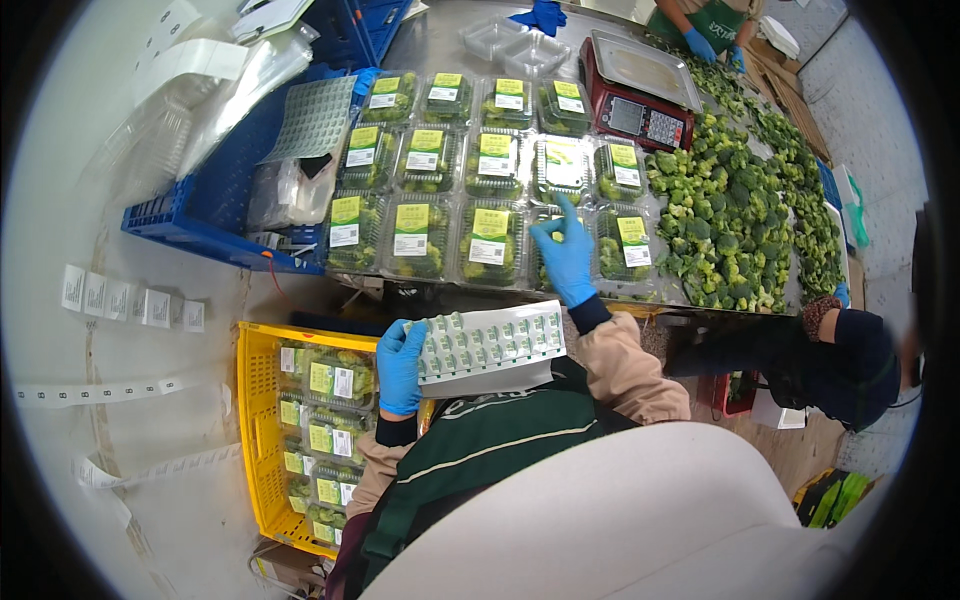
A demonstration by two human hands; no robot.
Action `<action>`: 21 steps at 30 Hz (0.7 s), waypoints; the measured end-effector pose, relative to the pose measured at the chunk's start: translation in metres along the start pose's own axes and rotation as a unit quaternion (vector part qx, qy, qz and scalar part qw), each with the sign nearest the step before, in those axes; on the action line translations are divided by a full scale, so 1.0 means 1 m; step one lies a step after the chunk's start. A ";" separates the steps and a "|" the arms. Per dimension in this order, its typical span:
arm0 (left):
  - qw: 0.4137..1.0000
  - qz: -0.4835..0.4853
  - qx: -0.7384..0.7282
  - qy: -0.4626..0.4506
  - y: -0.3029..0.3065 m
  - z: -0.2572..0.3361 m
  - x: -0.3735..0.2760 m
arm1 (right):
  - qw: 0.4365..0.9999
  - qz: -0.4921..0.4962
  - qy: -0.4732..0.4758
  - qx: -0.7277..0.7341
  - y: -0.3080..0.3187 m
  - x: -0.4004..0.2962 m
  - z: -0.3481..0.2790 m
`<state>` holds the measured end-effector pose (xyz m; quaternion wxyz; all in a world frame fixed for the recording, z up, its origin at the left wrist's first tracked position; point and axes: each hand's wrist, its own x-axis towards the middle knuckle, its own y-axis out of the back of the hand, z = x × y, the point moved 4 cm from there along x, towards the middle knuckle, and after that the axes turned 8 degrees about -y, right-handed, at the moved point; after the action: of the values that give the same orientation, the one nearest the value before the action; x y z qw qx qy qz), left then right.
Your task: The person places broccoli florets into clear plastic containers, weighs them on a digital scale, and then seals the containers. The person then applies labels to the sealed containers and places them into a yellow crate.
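Note:
My left hand (400, 369), in a blue glove, grips the left edge of a sheet of small green-and-white stickers (491, 341) in front of my apron. Over the packing table, my right hand (567, 251) has its fingers apart, the index finger extended. That fingertip is at the near edge of a clear clamshell box of broccoli (562, 166) in the middle row; whether it touches is unclear. Beneath the hand, another clamshell box (546, 259) is partly covered. Rows of labelled broccoli boxes (421, 234) stand closed on the metal table. No sticker is discernible on my right fingers.
Loose broccoli florets (724, 217) heap on the right, beside a red digital scale (637, 112). A blue crate (217, 225) with another sticker sheet (311, 116) stands left. Packed boxes fill a yellow crate (259, 435) below. Co-workers (701, 34) are at the far end and right (840, 360).

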<state>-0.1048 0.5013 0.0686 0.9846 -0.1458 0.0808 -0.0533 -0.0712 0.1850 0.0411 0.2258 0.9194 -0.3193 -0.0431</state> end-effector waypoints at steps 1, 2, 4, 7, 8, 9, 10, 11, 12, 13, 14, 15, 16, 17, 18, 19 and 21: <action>1.000 0.003 0.009 -0.002 0.007 0.003 -0.001 | 1.000 -0.014 -0.015 0.018 -0.016 -0.001 -0.001; 1.000 0.006 0.017 -0.005 0.016 0.005 -0.002 | 1.000 0.000 -0.023 -0.004 -0.030 -0.001 0.001; 0.999 0.019 0.032 -0.008 0.033 0.011 -0.006 | 0.996 0.021 -0.011 -0.087 -0.048 -0.004 0.001; 0.999 0.043 -0.009 -0.013 0.058 0.017 -0.011 | 0.964 0.059 0.053 -0.255 -0.059 -0.010 -0.014; 0.998 0.057 -0.011 -0.010 0.067 0.018 -0.013 | 0.946 0.080 0.076 -0.306 -0.058 -0.012 -0.022; 0.998 0.068 -0.015 -0.009 0.074 0.020 -0.015 | 0.923 0.104 0.099 -0.356 -0.056 -0.014 -0.037; 0.997 0.079 -0.018 -0.007 0.082 0.022 -0.017 | 0.955 0.118 0.125 -0.242 -0.055 -0.017 -0.054; 0.995 0.093 -0.020 -0.009 0.090 0.026 -0.020 | 0.971 0.096 0.130 -0.178 -0.069 -0.017 -0.054; 0.995 0.101 -0.021 -0.010 0.094 0.032 -0.022 | 0.981 0.078 0.132 -0.115 -0.083 -0.014 -0.050; 0.994 0.111 -0.021 -0.009 0.101 0.035 -0.025 | 0.988 0.057 0.133 -0.052 -0.098 -0.014 -0.053; 0.992 0.118 -0.040 -0.012 0.111 0.032 -0.026 | 0.998 0.023 0.057 0.032 -0.117 -0.010 -0.052; 0.992 0.125 -0.031 -0.021 0.119 0.035 -0.027 | 0.999 0.021 0.039 -0.005 -0.133 -0.009 -0.053; 0.991 0.131 -0.020 -0.031 0.126 0.039 -0.029 | 0.999 0.018 0.021 -0.040 -0.148 -0.009 -0.052; 0.990 0.137 -0.009 -0.040 0.132 0.043 -0.031 | 0.997 0.016 0.002 -0.075 -0.160 -0.010 -0.050; 0.986 0.161 -0.010 -0.043 0.137 0.045 -0.034 | 0.993 0.017 -0.010 -0.112 -0.170 -0.014 -0.051; 0.987 0.155 -0.003 -0.045 0.138 0.047 -0.034 | 0.985 0.014 0.001 -0.172 -0.175 -0.016 -0.053; 0.988 0.148 0.013 -0.045 0.141 0.051 -0.031 | 0.957 0.005 0.025 -0.291 -0.177 -0.016 -0.054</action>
<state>-0.1144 0.6540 0.0793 0.9860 -0.1221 0.0564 0.0983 0.0289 0.3388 0.0097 0.4914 0.8131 -0.2921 -0.1094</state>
